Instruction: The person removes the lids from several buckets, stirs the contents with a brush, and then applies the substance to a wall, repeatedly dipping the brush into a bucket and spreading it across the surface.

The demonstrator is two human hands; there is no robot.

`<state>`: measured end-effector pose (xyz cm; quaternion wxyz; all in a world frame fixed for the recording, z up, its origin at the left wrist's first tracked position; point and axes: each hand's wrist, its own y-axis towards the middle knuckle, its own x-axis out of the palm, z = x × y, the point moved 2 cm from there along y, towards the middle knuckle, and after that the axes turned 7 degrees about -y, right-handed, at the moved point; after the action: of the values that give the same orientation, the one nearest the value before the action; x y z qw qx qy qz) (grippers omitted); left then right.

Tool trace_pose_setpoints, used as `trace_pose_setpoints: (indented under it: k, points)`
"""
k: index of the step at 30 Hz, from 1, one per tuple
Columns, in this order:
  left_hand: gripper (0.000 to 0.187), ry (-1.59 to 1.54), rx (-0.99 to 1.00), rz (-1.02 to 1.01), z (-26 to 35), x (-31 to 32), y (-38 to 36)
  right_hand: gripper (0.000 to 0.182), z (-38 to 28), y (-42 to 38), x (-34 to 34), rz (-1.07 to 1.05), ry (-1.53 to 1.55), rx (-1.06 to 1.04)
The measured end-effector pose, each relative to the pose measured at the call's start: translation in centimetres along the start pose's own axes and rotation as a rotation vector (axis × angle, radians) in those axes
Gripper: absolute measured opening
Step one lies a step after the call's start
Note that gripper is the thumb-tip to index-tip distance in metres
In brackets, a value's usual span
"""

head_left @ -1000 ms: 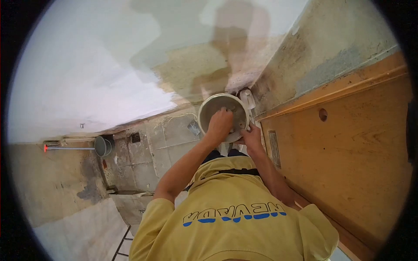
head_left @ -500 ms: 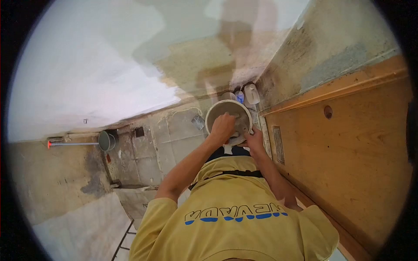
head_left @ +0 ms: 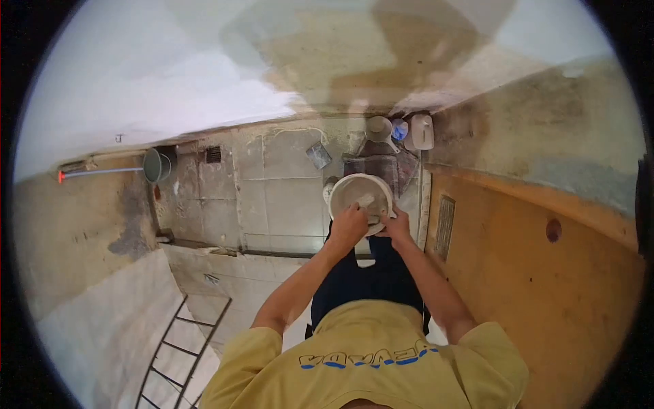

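Observation:
A round, pale bucket [head_left: 335, 195] is held in front of my body, tilted so that its inside shows. My left hand [head_left: 348, 225] reaches over the near left part of its rim with the fingers closed; a pale, smeared piece is visible beside the fingertips, but what I grip is too unclear to name. My right hand [head_left: 398, 227] is closed on the bucket's near right rim. Greyish-white matter coats the bucket's inner wall.
On the floor by the wall stand a round pot with a handle [head_left: 378, 128], a blue-and-white item [head_left: 400, 129] and a pale jug [head_left: 422, 132]. Flat grey piece [head_left: 318, 155], dark bucket [head_left: 157, 165], metal ladder [head_left: 180, 348]. Orange-brown wooden panel [head_left: 518, 273] at right.
The view has shifted, showing more floor, the ladder and my dark trousers. The bucket and both hands sit slightly lower in view. My left hand has moved from inside the bucket toward its near rim.

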<state>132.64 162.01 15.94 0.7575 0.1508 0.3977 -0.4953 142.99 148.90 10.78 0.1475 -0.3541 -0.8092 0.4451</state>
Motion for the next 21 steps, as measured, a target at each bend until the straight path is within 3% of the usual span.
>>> trace_pose_setpoints:
  k: [3,5,11,21]
  points:
    - [0.008,-0.010,-0.103,-0.074,-4.5,3.9,0.9,0.062,2.1,5.4,2.2,0.016,-0.050,0.058]
    - [0.009,-0.123,-0.307,0.061,-9.0,8.1,1.3,0.059,5.6,12.3,3.4,-0.005,-0.031,0.025]
    - [0.011,-0.135,-0.426,0.226,-19.8,17.1,4.3,0.047,13.1,31.2,8.0,0.005,-0.058,0.017]
    - [0.008,-0.144,-0.302,0.283,-31.2,23.0,14.0,0.035,13.5,48.1,13.1,-0.080,0.109,-0.134]
